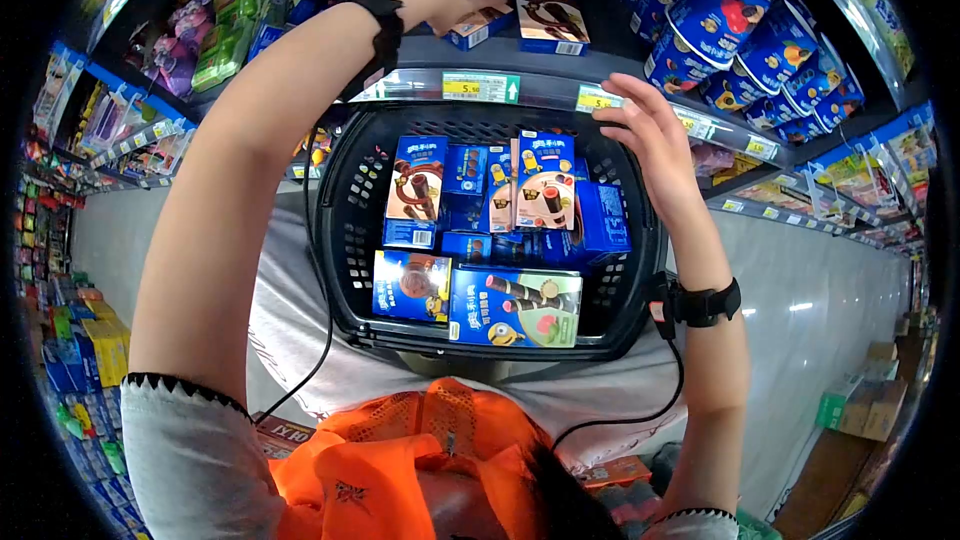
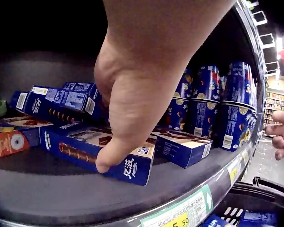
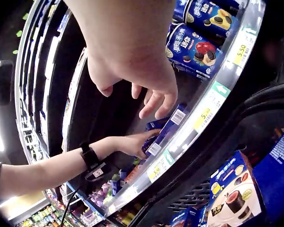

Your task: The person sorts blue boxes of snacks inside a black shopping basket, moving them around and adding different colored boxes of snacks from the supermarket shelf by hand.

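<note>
At the shelf, my left hand (image 1: 455,2) is on a blue box of chocolate wafer rolls (image 2: 80,146). In the left wrist view its thumb (image 2: 111,156) lies along the box's front side, while the other fingers are hidden behind the hand. Another wafer roll box (image 1: 552,20) lies just right of it on the shelf. My right hand (image 1: 645,130) holds nothing and hovers in front of the shelf edge, over the right side of the black basket (image 1: 345,240), fingers loosely bent. Several blue snack boxes fill the basket, including a green-and-blue wafer roll box (image 1: 515,308) in front.
Blue snack cups (image 1: 720,15) stand stacked on the shelf's right side. Green and purple packets (image 1: 235,35) lie to the left. A price rail (image 1: 480,87) runs along the shelf edge. Cables hang from both wristbands, and cardboard boxes (image 1: 865,405) sit on the aisle floor at right.
</note>
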The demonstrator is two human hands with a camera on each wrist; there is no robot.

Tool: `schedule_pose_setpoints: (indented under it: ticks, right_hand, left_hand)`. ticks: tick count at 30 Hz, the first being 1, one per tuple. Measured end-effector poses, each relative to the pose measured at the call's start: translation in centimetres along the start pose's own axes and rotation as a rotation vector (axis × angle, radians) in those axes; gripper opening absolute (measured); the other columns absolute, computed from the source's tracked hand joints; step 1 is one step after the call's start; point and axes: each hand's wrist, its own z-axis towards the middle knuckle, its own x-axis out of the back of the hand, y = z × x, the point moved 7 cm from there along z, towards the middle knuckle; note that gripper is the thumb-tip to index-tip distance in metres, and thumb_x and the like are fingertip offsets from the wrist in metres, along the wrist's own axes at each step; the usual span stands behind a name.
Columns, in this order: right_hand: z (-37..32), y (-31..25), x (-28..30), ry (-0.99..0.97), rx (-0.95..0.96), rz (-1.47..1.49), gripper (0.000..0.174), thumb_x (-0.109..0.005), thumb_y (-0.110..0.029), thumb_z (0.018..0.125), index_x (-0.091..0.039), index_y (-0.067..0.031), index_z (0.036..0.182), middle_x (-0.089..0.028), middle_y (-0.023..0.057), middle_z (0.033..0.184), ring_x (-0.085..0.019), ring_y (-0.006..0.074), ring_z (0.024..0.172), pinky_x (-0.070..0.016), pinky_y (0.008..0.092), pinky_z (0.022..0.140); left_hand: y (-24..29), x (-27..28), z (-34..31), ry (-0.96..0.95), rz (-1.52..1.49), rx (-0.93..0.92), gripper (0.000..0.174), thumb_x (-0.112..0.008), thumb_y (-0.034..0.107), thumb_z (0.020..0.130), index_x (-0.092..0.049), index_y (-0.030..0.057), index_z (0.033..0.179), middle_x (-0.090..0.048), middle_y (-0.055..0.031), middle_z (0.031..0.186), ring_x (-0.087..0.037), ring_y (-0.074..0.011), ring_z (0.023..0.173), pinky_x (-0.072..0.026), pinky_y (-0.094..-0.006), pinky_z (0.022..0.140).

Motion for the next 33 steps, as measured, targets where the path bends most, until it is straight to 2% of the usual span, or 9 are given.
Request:
schedule_pose_setpoints:
  ticks: [4, 7, 10, 14, 17, 20, 23, 29, 33]
  right_hand:
    - [0.1, 0.3, 0.5, -0.006, 0.006, -0.009, 0.036, -0.05, -0.022, 0.089, -0.047, -0.0035, 0.12, -0.052, 0.01, 0.117, -0.056, 0.0179, 0.097, -0.0437, 0.0286, 0.081]
    - [-0.2, 0.3, 0.2, 0.012, 0.001, 0.019, 0.038, -0.051, -0.025, 0.088, -0.047, -0.0033, 0.119, -0.053, 0.0096, 0.115, -0.056, 0.0184, 0.097, -0.0437, 0.029, 0.08]
    - [-0.2, 1.0, -0.8, -0.06, -0.091, 0.003, 0.04, -0.044, -0.023, 0.091, -0.042, -0.0006, 0.124, -0.048, 0.0133, 0.121, -0.054, 0.0199, 0.102, -0.0425, 0.0316, 0.087]
    - [-1.1, 2.7, -4.2, -0.301, -0.212, 0.305, 0.051, -0.047, -0.032, 0.09, -0.034, -0.0005, 0.129, -0.047, 0.0118, 0.123, -0.052, 0.0205, 0.105, -0.0432, 0.0329, 0.086]
    - [-1.7, 4.5, -6.1, -0.358, -0.367, 0.498, 0.045, -0.047, -0.033, 0.09, -0.039, -0.0071, 0.126, -0.051, 0.0085, 0.113, -0.054, 0.0171, 0.099, -0.0461, 0.0318, 0.08]
    - [-1.8, 6.2, -6.2, -0.161, -0.414, 0.356, 0.038, -0.052, -0.03, 0.088, -0.046, -0.0064, 0.117, -0.056, 0.0055, 0.1, -0.055, 0.0128, 0.091, -0.0473, 0.027, 0.074]
    - [-1.5, 6.9, -6.0, -0.11, -0.412, 0.338, 0.035, -0.053, -0.028, 0.088, -0.048, -0.0039, 0.114, -0.057, 0.0058, 0.099, -0.055, 0.0124, 0.09, -0.0468, 0.0268, 0.075]
    - [-0.7, 7.4, -5.9, 0.008, -0.445, 0.39, 0.033, -0.05, -0.025, 0.089, -0.049, -0.0006, 0.111, -0.058, 0.0067, 0.101, -0.056, 0.013, 0.092, -0.0454, 0.0272, 0.08]
    - [-0.7, 7.9, -6.2, -0.001, -0.476, 0.442, 0.03, -0.05, -0.024, 0.09, -0.049, -0.002, 0.11, -0.057, 0.006, 0.098, -0.056, 0.013, 0.09, -0.0455, 0.0275, 0.08]
  left_hand:
    - [-0.3, 0.8, -1.3, 0.178, 0.015, -0.102, 0.089, -0.075, 0.001, 0.053, -0.034, 0.0172, 0.131, -0.041, -0.0036, 0.13, -0.035, -0.0206, 0.125, -0.0243, -0.0384, 0.106]
    - [0.9, 2.6, -5.1, 0.565, 0.088, -0.1, 0.071, -0.066, 0.005, 0.066, -0.034, 0.0095, 0.129, -0.043, -0.0101, 0.128, -0.04, -0.0242, 0.121, -0.0269, -0.04, 0.104]
    - [5.2, 6.5, -10.2, 0.777, 0.125, -0.131, 0.059, -0.061, 0.011, 0.072, -0.039, 0.0122, 0.126, -0.047, -0.0083, 0.124, -0.04, -0.0223, 0.122, -0.0242, -0.0456, 0.104]
    - [12.5, 4.1, -14.1, 0.859, 0.158, -0.307, 0.053, -0.059, 0.017, 0.073, -0.045, 0.0238, 0.123, -0.048, -0.0012, 0.123, -0.039, -0.0172, 0.123, -0.0237, -0.0442, 0.104]
    - [16.8, 1.4, -15.2, 0.837, 0.101, -0.5, 0.052, -0.057, 0.016, 0.074, -0.045, 0.0258, 0.123, -0.046, 0.003, 0.126, -0.041, -0.0154, 0.121, -0.0265, -0.0415, 0.104]
    - [18.4, -0.8, -15.2, 0.859, 0.08, -0.61, 0.045, -0.055, 0.017, 0.074, -0.049, 0.0225, 0.119, -0.043, 0.0023, 0.131, -0.039, -0.017, 0.122, -0.025, -0.041, 0.105]
    - [17.2, -2.0, -15.1, 0.81, 0.097, -0.539, 0.044, -0.055, 0.017, 0.074, -0.05, 0.0214, 0.118, -0.043, 0.0016, 0.131, -0.038, -0.0178, 0.123, -0.0252, -0.0411, 0.105]
    - [9.9, -2.0, -14.5, 0.784, -0.525, -0.115, 0.049, -0.057, -0.002, 0.071, -0.048, 0.0071, 0.118, -0.043, -0.0104, 0.127, -0.04, -0.0309, 0.119, -0.0338, -0.0416, 0.098]
    - [8.0, -3.9, -14.1, 0.668, -1.063, 0.015, 0.047, -0.051, -0.004, 0.079, -0.041, 0.0038, 0.124, -0.042, -0.0154, 0.127, -0.051, -0.0276, 0.109, -0.0432, -0.0361, 0.09]
